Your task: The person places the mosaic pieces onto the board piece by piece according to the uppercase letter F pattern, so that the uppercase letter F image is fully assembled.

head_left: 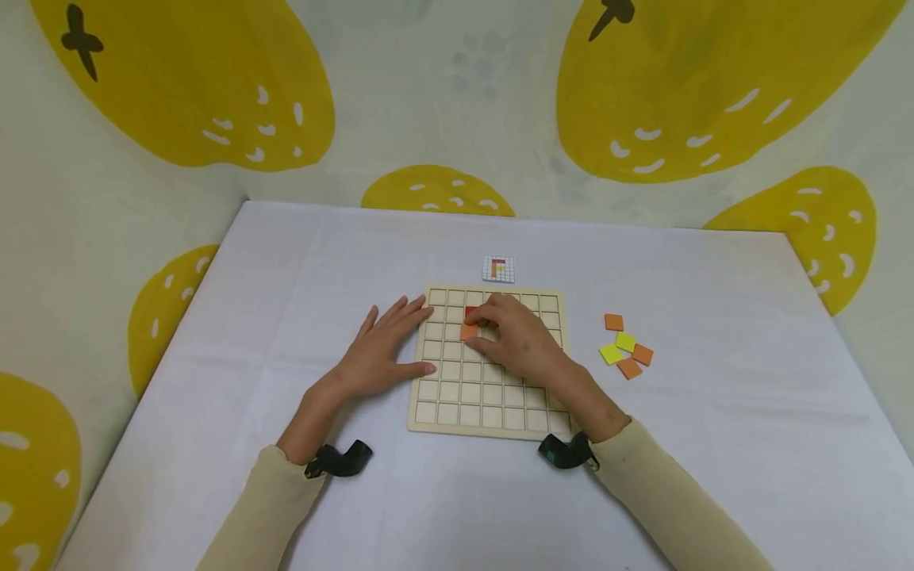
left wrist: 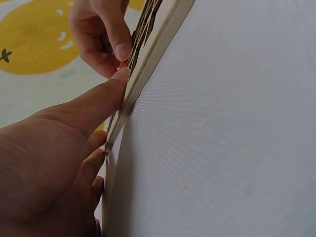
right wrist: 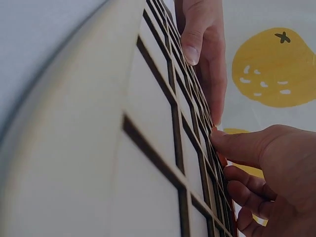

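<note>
My right hand covers several squares of the wooden grid board and part of the red tile, and I cannot tell whether the orange tile at my fingertips lies flat in its square. The printed pattern card is too small to make out square by square, and the bottom edge cuts off both my beige sleeves. In the right wrist view the board's near rim blurs and runs out of the picture.
</note>
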`<state>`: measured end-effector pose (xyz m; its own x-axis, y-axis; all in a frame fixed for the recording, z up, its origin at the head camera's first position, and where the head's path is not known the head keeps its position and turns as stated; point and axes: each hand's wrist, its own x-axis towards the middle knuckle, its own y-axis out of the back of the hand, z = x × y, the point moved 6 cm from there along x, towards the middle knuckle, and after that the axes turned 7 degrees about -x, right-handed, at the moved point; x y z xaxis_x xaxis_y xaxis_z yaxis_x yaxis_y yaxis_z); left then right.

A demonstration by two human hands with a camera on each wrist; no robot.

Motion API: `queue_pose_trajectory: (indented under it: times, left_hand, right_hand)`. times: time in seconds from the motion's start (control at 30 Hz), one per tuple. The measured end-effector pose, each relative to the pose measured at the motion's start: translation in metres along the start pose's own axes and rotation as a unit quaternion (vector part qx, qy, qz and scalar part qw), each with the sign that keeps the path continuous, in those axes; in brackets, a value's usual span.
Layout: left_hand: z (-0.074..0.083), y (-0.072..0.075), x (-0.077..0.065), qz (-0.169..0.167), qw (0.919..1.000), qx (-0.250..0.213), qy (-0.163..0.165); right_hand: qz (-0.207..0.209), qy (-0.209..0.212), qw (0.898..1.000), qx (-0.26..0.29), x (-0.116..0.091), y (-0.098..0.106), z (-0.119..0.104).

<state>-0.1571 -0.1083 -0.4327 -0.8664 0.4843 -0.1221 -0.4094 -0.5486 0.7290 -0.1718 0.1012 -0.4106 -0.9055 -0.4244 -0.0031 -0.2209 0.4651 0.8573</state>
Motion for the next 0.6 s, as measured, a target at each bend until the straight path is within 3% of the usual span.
queue_pose_trajectory:
  times: [0.6]
  left_hand:
    - [0.002,0.0005,-0.0002,0.001,1.0,-0.002,0.003]
  right_hand:
    - [0.001,-0.013,1.0,0.026,-0.0029,0.0016,0.0064]
